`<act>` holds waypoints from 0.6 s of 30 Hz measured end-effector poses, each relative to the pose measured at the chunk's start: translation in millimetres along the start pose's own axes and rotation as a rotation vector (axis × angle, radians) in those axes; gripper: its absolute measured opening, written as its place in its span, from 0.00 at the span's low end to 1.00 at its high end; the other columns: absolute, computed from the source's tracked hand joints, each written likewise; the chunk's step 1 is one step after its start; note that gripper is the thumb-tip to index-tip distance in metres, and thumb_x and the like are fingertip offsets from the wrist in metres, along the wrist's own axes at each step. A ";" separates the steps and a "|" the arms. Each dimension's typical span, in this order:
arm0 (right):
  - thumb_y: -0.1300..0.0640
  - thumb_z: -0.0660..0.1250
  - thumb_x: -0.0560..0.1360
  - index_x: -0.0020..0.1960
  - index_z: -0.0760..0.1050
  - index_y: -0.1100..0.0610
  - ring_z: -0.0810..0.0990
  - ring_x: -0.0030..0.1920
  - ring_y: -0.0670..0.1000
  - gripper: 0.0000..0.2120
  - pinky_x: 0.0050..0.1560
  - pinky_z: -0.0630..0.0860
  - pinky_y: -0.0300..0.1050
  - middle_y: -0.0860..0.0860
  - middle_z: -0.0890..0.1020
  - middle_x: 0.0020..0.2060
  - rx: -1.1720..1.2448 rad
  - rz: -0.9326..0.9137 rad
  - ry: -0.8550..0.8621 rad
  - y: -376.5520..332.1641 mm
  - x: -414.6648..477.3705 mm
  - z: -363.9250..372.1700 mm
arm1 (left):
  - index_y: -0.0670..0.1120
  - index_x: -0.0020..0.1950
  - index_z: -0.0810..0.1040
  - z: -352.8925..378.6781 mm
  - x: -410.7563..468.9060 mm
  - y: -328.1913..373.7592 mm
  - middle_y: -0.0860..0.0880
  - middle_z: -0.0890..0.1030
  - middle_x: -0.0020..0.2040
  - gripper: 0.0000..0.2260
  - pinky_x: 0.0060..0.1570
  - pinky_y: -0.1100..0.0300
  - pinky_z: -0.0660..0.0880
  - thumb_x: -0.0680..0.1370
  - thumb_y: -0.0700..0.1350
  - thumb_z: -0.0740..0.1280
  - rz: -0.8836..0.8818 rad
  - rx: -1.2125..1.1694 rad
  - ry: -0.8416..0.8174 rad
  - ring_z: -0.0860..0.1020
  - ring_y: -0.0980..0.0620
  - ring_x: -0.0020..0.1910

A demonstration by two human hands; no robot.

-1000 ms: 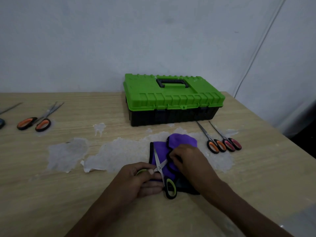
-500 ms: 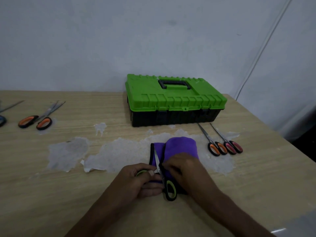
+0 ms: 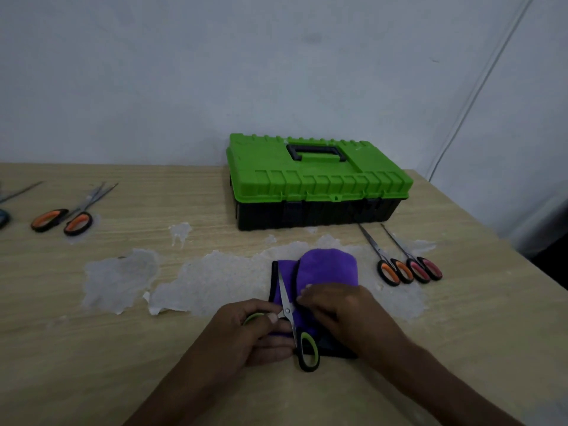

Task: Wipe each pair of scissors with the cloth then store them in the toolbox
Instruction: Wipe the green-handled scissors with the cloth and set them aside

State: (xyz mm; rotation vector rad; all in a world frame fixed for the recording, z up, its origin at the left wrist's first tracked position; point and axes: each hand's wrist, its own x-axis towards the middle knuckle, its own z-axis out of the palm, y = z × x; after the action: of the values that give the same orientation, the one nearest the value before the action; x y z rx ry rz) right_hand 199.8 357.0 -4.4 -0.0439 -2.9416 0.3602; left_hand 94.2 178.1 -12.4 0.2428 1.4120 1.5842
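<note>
Green-handled scissors (image 3: 287,305) lie open on a purple cloth (image 3: 329,267) near the table's front. My left hand (image 3: 255,330) grips one green handle, thumb by the pivot. My right hand (image 3: 341,312) holds a folded flap of the cloth against the right blade, which is hidden under it. The green toolbox (image 3: 316,182) stands shut behind the cloth. An orange-handled pair (image 3: 392,269) and a pink-handled pair (image 3: 422,267) lie right of the cloth.
Another orange-handled pair (image 3: 63,218) lies at the far left, with a further pair (image 3: 4,210) cut off by the frame's edge. Pale patches of peeled surface (image 3: 120,278) mark the wooden table. The table's right edge runs diagonally past the toolbox.
My right hand drew the folded cloth flap back along the blade toward the pivot. My left hand kept its grip on the handle.
</note>
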 end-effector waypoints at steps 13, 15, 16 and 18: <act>0.57 0.67 0.73 0.56 0.81 0.53 0.78 0.57 0.39 0.12 0.59 0.69 0.25 0.46 0.84 0.53 0.106 -0.109 -0.069 7.8 0.8 -4.3 | 0.37 0.55 0.80 0.2 0.9 3.9 0.37 0.86 0.46 0.08 0.39 0.55 0.83 0.80 0.35 0.63 -0.029 -0.012 -0.018 0.86 0.40 0.43; 0.58 0.69 0.73 0.56 0.81 0.52 0.79 0.56 0.39 0.12 0.59 0.74 0.34 0.46 0.83 0.54 0.097 -0.078 -0.028 25.0 7.8 -6.3 | 0.37 0.56 0.80 0.2 1.7 3.9 0.37 0.86 0.46 0.08 0.38 0.56 0.83 0.80 0.35 0.63 -0.030 -0.010 -0.018 0.86 0.40 0.43; 0.60 0.70 0.73 0.56 0.81 0.51 0.79 0.55 0.40 0.13 0.59 0.76 0.39 0.45 0.83 0.54 0.076 -0.036 0.009 33.4 10.6 -8.1 | 0.37 0.56 0.79 0.2 2.1 3.7 0.37 0.86 0.46 0.08 0.38 0.56 0.83 0.80 0.35 0.63 -0.031 -0.013 -0.020 0.86 0.40 0.43; 0.60 0.71 0.73 0.56 0.81 0.51 0.80 0.55 0.41 0.13 0.58 0.77 0.43 0.45 0.83 0.54 0.020 0.015 0.046 37.8 12.7 -9.2 | 0.36 0.56 0.79 0.4 2.4 3.6 0.37 0.86 0.46 0.08 0.39 0.56 0.84 0.80 0.35 0.63 -0.034 -0.017 -0.022 0.86 0.40 0.43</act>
State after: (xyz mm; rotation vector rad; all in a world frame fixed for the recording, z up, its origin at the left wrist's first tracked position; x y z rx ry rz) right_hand 189.2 396.5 -2.5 -0.0709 -2.8936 0.3849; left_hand 91.4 180.6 -10.3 0.2243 1.3776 1.5605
